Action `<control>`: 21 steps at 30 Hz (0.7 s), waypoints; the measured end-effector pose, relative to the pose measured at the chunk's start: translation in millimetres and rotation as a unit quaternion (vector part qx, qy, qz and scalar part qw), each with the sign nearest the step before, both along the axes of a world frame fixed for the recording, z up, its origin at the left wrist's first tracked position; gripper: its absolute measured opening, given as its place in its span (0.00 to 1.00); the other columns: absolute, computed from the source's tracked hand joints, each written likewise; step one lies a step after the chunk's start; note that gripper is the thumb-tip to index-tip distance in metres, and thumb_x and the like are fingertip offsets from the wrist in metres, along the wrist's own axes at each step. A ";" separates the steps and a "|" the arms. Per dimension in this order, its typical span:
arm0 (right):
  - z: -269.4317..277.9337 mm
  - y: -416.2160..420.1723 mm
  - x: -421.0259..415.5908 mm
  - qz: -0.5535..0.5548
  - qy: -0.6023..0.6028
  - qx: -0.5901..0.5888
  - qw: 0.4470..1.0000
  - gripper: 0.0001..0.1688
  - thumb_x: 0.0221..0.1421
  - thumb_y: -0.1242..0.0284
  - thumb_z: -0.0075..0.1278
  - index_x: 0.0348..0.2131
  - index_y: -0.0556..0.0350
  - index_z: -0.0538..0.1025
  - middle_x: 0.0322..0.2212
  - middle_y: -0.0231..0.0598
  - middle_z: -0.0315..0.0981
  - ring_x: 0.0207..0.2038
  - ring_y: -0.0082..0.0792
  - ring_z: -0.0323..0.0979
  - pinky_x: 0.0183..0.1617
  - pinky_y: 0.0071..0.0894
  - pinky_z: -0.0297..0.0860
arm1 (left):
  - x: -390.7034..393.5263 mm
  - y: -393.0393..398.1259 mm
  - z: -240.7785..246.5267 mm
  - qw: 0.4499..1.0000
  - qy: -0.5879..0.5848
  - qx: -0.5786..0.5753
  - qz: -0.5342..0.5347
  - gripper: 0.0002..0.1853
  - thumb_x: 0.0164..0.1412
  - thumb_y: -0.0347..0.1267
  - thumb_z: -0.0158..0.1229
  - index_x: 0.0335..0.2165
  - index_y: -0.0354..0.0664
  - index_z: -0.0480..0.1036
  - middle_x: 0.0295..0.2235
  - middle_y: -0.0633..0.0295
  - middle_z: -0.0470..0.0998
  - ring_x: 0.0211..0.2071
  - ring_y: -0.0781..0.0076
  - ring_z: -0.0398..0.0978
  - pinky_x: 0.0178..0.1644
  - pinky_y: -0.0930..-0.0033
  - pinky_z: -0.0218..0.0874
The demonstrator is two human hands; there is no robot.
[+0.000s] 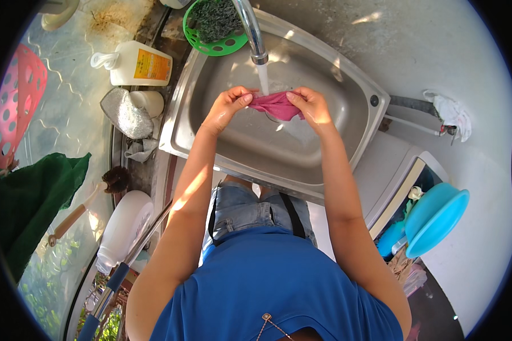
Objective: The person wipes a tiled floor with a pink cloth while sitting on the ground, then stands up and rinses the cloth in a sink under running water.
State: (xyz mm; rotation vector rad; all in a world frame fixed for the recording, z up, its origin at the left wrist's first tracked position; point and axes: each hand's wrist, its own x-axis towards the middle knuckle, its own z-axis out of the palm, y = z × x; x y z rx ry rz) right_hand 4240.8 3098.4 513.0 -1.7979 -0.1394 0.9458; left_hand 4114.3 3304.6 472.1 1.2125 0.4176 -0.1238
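Observation:
A wet pink cloth [277,105] is stretched between my two hands, above the basin of a stainless steel sink [256,149]. My left hand [229,105] pinches its left end between thumb and fingers. At the other end, my right hand [309,106] grips it the same way. Water runs from the chrome faucet [252,34] onto the cloth's upper edge. The cloth sags a little in the middle and hides much of the drain below it.
A green perforated basket [217,50] with a dark scouring pad [217,19] sits at the sink's back left. Along the left ledge stand a pump bottle [141,64], a silvery scrubbing pad [128,113] and a white bottle [126,226]. A blue plastic basin [437,219] is at right.

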 end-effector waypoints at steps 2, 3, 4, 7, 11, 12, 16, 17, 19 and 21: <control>-3.0 4.6 -2.3 -0.047 0.069 0.067 0.994 0.11 0.55 0.71 0.56 0.31 0.63 0.77 0.25 0.31 0.75 0.28 0.20 0.69 0.31 0.21 0.66 | -1.6 1.3 -2.8 0.999 -0.024 -0.023 0.035 0.11 0.62 0.36 0.54 0.30 0.39 0.74 0.25 0.73 0.72 0.34 0.84 0.65 0.41 0.76 0.57; -5.4 4.9 -2.8 -0.072 0.103 0.100 0.987 0.11 0.56 0.70 0.56 0.31 0.64 0.78 0.25 0.31 0.75 0.28 0.20 0.69 0.32 0.21 0.66 | 0.2 1.5 -1.3 0.998 -0.039 -0.012 0.050 0.12 0.64 0.37 0.52 0.30 0.40 0.74 0.25 0.73 0.72 0.32 0.84 0.65 0.39 0.77 0.57; -11.4 5.6 -3.4 -0.062 0.044 0.123 0.989 0.11 0.56 0.70 0.55 0.31 0.64 0.78 0.25 0.30 0.74 0.28 0.20 0.68 0.32 0.20 0.66 | 1.5 1.3 0.3 0.996 -0.055 0.000 0.064 0.14 0.65 0.39 0.50 0.29 0.40 0.75 0.24 0.74 0.72 0.30 0.84 0.65 0.37 0.78 0.58; -18.6 10.8 -5.6 -0.034 -0.043 0.151 0.987 0.12 0.57 0.70 0.55 0.30 0.65 0.78 0.24 0.28 0.73 0.27 0.19 0.67 0.32 0.20 0.65 | 7.2 1.1 19.8 0.983 0.054 -0.002 0.176 0.18 0.67 0.41 0.48 0.29 0.40 0.75 0.22 0.74 0.71 0.24 0.85 0.64 0.30 0.81 0.57; -12.4 11.3 -8.5 -0.024 -0.017 0.099 0.995 0.14 0.58 0.68 0.54 0.29 0.64 0.78 0.22 0.25 0.70 0.26 0.17 0.64 0.31 0.18 0.63 | 12.6 3.0 16.6 0.974 0.048 0.017 0.220 0.18 0.67 0.42 0.48 0.29 0.39 0.74 0.20 0.72 0.71 0.22 0.86 0.63 0.27 0.82 0.56; -10.5 15.0 -10.8 -0.021 -0.033 0.095 0.995 0.15 0.58 0.67 0.54 0.29 0.64 0.77 0.22 0.25 0.70 0.26 0.17 0.63 0.31 0.17 0.63 | 10.5 6.2 9.0 0.973 0.021 0.049 0.223 0.18 0.67 0.41 0.48 0.26 0.40 0.73 0.22 0.71 0.73 0.24 0.86 0.65 0.30 0.81 0.58; -14.4 18.0 -15.2 -0.082 0.006 0.137 0.987 0.15 0.58 0.66 0.53 0.30 0.63 0.77 0.21 0.24 0.68 0.25 0.16 0.62 0.29 0.17 0.61 | 9.1 6.4 -2.4 0.969 0.006 0.074 0.236 0.19 0.67 0.42 0.46 0.23 0.42 0.66 0.21 0.69 0.71 0.24 0.83 0.65 0.32 0.80 0.59; -15.6 17.0 -15.4 -0.105 0.024 0.136 0.985 0.15 0.58 0.65 0.53 0.31 0.62 0.77 0.21 0.23 0.68 0.24 0.16 0.61 0.29 0.17 0.61 | 11.2 2.7 -1.9 0.965 0.011 0.042 0.257 0.19 0.68 0.43 0.45 0.23 0.43 0.65 0.20 0.69 0.69 0.23 0.81 0.65 0.31 0.79 0.59; -13.8 15.9 -15.8 -0.135 0.053 0.139 0.980 0.15 0.58 0.65 0.53 0.31 0.62 0.77 0.21 0.24 0.67 0.24 0.17 0.61 0.28 0.17 0.61 | 12.6 1.1 0.6 0.955 0.023 -0.001 0.297 0.19 0.68 0.43 0.44 0.23 0.44 0.63 0.18 0.69 0.66 0.21 0.79 0.63 0.30 0.77 0.59; -10.5 13.0 -16.1 -0.152 0.073 0.147 0.975 0.15 0.58 0.65 0.53 0.31 0.62 0.77 0.21 0.24 0.67 0.23 0.17 0.61 0.27 0.18 0.60 | 11.1 5.8 0.4 0.942 0.034 -0.021 0.334 0.19 0.68 0.44 0.43 0.24 0.45 0.62 0.16 0.69 0.62 0.19 0.77 0.60 0.29 0.75 0.58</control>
